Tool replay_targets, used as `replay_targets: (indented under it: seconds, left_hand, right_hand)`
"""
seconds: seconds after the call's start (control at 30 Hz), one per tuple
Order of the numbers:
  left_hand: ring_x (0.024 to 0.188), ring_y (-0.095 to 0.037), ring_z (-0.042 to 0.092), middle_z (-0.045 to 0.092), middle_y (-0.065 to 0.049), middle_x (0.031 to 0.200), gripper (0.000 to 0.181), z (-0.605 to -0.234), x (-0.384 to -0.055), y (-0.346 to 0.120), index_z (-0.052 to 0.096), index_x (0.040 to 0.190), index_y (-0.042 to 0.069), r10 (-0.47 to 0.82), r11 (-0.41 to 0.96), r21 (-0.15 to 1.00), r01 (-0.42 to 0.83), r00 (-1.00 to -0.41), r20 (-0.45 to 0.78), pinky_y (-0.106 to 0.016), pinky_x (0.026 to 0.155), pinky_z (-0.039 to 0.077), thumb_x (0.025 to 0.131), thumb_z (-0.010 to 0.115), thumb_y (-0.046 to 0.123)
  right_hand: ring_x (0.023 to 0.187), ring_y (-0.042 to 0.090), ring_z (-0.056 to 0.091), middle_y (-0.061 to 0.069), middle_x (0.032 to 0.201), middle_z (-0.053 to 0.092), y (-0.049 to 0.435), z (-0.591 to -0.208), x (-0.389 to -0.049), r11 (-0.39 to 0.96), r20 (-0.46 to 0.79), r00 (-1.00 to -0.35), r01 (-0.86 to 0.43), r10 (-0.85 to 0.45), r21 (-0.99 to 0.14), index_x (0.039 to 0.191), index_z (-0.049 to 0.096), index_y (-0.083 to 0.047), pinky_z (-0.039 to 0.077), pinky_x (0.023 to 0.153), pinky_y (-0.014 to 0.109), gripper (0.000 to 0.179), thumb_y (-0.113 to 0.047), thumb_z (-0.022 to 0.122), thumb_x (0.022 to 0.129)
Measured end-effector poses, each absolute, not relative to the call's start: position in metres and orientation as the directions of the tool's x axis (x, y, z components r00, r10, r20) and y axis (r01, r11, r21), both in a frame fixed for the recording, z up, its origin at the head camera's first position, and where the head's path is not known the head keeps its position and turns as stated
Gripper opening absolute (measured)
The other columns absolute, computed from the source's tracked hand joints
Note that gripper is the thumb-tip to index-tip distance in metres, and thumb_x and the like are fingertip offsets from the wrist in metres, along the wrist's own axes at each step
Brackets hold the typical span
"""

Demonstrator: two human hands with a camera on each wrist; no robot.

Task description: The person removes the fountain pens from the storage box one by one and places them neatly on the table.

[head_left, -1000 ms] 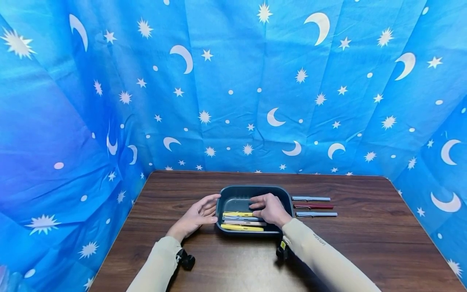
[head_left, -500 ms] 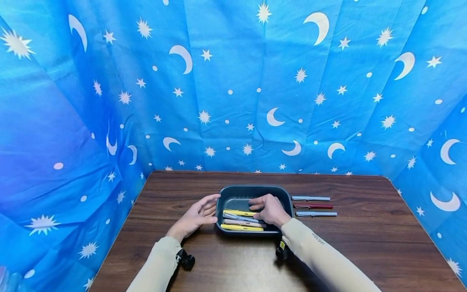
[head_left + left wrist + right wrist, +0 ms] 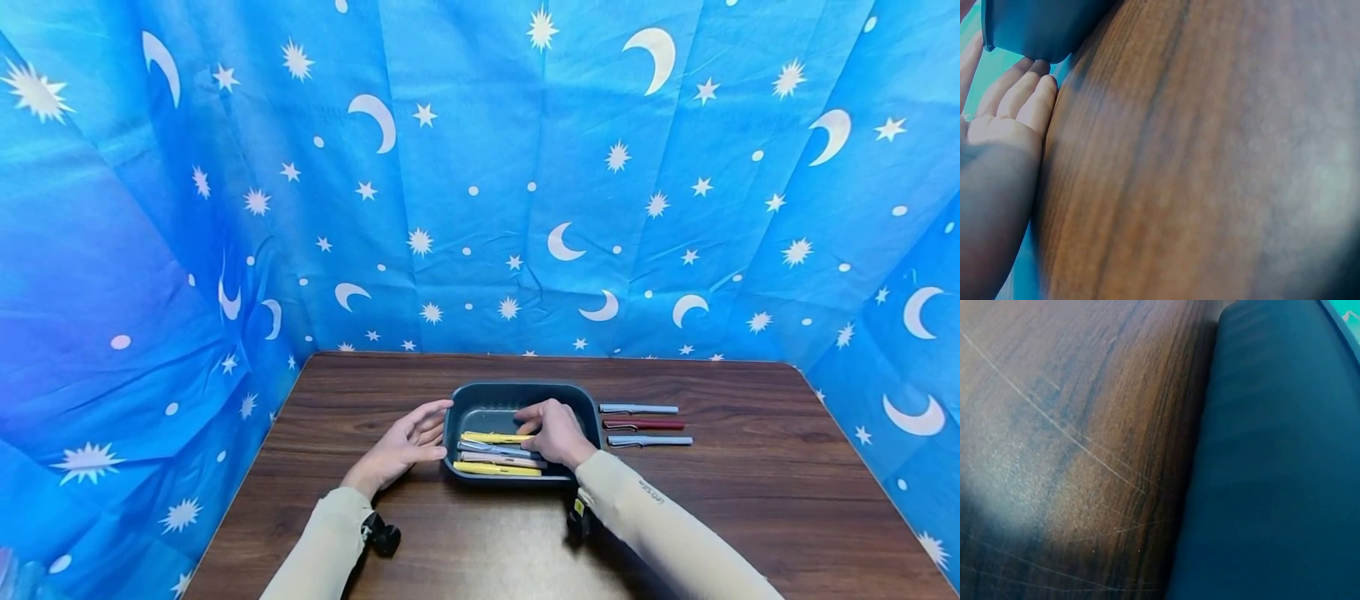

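Observation:
A dark blue-green rectangular box (image 3: 525,390) stands on the table, with several pens lying side by side in its near part. My right hand (image 3: 558,433) reaches inside and pinches the right end of the farthest yellow pen (image 3: 491,437). Just nearer lie a blue-grey pen (image 3: 491,450), a pale pinkish pen (image 3: 495,459) and a second yellow pen (image 3: 495,469). My left hand (image 3: 401,442) rests at the box's left end, thumb and fingers spread. In the left wrist view its fingertips touch the box wall (image 3: 1041,28). The right wrist view shows only the box's outer side (image 3: 1272,456) and the table.
Right of the box, two light blue pens (image 3: 641,409) and a dark red pen (image 3: 648,425) lie parallel on the brown wooden table (image 3: 750,517). A blue curtain (image 3: 480,208) with moons and stars hangs behind and on both sides.
The farthest yellow pen has shifted slightly right and back with my right fingertips. The blue-grey pen beside it has turned a little. My left hand has stayed in place.

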State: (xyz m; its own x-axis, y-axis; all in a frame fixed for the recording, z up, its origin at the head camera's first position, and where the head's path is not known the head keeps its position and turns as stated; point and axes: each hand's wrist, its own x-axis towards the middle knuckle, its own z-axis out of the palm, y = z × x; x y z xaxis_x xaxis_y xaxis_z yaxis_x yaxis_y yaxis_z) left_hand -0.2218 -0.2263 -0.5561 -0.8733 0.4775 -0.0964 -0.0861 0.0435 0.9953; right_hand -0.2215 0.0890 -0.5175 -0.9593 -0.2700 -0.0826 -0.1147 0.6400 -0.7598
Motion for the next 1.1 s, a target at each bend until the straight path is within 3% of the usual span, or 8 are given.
replay_targets:
  seconds: [0.7,0.93,1.1]
  left_hand:
    - [0.156,-0.029,0.034,0.035,-0.01,0.169,0.074,-0.556,-0.2212,-0.227,0.041,0.161,0.023,0.484,0.046,0.996,-0.082,-0.87,-0.094,-0.041,0.123,0.035,0.097,0.075,0.009]
    - [0.156,-0.028,0.034,0.036,-0.009,0.168,0.074,-0.5573,-0.2217,-0.2275,0.041,0.16,0.024,0.484,0.043,0.996,-0.079,-0.87,-0.09,-0.039,0.123,0.036,0.097,0.076,0.01]
    - [0.155,-0.028,0.035,0.036,-0.01,0.168,0.074,-0.5567,-0.2223,-0.2272,0.041,0.161,0.024,0.484,0.045,0.996,-0.077,-0.87,-0.089,-0.038,0.122,0.037,0.097,0.076,0.009]
  right_hand:
    - [0.093,0.017,0.074,0.001,0.09,0.08,0.0936,-0.5102,-0.22,0.583,-0.022,-0.955,-0.162,-0.296,-0.796,0.128,0.074,-0.003,0.061,0.093,0.048,0.042,-0.001,0.084,0.088]
    - [0.099,0.021,0.074,0.004,0.108,0.081,0.0956,-0.5103,-0.2189,0.571,0.013,-0.949,-0.2,-0.315,-0.796,0.126,0.076,-0.005,0.062,0.09,0.046,0.035,-0.005,0.082,0.091]
    - [0.099,0.018,0.076,0.003,0.102,0.081,0.0964,-0.5089,-0.2181,0.552,0.022,-0.949,-0.201,-0.314,-0.809,0.123,0.078,-0.006,0.062,0.093,0.046,0.03,-0.005,0.079,0.093]
